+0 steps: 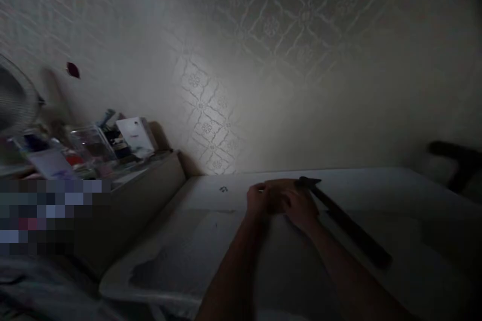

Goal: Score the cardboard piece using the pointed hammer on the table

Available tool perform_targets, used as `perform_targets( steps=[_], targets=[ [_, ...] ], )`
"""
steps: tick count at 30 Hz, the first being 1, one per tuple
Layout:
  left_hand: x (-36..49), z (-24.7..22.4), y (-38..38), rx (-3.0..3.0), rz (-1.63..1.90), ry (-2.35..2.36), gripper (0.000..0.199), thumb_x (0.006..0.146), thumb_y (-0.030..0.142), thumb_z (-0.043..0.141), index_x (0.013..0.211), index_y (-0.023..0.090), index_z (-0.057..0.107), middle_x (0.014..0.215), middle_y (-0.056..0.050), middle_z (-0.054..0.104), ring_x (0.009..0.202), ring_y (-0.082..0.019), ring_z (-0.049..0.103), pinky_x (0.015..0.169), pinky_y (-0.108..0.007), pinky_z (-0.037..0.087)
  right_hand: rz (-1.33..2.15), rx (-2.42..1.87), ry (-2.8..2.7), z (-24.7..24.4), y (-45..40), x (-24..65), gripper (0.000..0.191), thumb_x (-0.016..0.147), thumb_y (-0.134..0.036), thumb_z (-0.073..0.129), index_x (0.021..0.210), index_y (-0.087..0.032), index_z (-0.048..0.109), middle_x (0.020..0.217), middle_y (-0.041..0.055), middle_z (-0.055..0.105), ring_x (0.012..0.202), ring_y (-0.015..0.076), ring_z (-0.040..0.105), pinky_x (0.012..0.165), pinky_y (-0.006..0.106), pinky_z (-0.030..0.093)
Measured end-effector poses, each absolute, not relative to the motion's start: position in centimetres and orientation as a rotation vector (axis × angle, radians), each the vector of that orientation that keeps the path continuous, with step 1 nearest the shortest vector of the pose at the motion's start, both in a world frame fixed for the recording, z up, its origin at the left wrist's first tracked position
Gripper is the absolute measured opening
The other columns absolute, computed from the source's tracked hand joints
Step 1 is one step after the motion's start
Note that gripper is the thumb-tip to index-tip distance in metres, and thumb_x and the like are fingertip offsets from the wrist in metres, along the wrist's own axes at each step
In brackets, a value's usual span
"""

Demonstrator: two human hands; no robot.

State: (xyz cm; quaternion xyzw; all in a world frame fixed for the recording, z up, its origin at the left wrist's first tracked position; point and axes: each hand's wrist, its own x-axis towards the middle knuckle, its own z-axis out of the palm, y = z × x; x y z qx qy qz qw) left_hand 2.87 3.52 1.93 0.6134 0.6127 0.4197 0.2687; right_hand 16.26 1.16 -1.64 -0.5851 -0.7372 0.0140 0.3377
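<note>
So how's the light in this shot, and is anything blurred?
Head view: dim overall, with a paler patch on the patterned wall; the left hand, right hand and hammer look dark. Head view, left: the fan looks soft, and pixel blocks hide an area below it.

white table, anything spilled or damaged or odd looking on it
A dark, ragged-edged patch near the front left of the white table stands out against the paler top; too dim to tell stain, wear or reflection. Nothing looks clearly spilled. The hammer lies slanted beside the right hand.
</note>
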Motion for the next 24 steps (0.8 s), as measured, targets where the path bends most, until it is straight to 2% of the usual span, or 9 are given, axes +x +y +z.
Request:
perform_targets(
  steps=[5,10,24],
  targets=[
    [3.1,1.4,3.8,1.706,1.021,1.667,0.022,0.08,0.029,0.059,0.09,0.014,0.071,0.084,-0.009,0.071,0.078,-0.017,0.066,0.071,-0.023,0.05,0.062,-1.548,-1.932,-1.3,0.6,16.1,0.031,0.081,-0.014,0.044,0.105,-0.01,0.063,0.113,0.0134,0.062,0.109,0.0225,0.054,0.096,0.034,0.039],
    [3.0,1.2,3.6,1.75,0.974,1.641,0.022,0.08,0.026,0.06,0.094,0.015,0.072,0.085,-0.009,0.071,0.077,-0.016,0.065,0.07,-0.024,0.049,0.065,-1.574,-1.936,-0.9,0.3,16.0,0.027,0.081,-0.015,0.045,0.1,-0.014,0.064,0.107,0.0114,0.064,0.103,0.0223,0.057,0.09,0.034,0.042],
    [3.3,0.8,3.7,2.032,0.804,1.769,0.023,0.081,0.029,0.058,0.098,0.02,0.071,0.096,-0.008,0.07,0.09,-0.018,0.063,0.08,-0.025,0.046,0.067,-1.518,-1.955,-1.3,0.6,16.2,0.024,0.081,-0.015,0.045,0.095,-0.016,0.064,0.104,0.0104,0.065,0.104,0.0216,0.056,0.092,0.033,0.04]
  ],
)
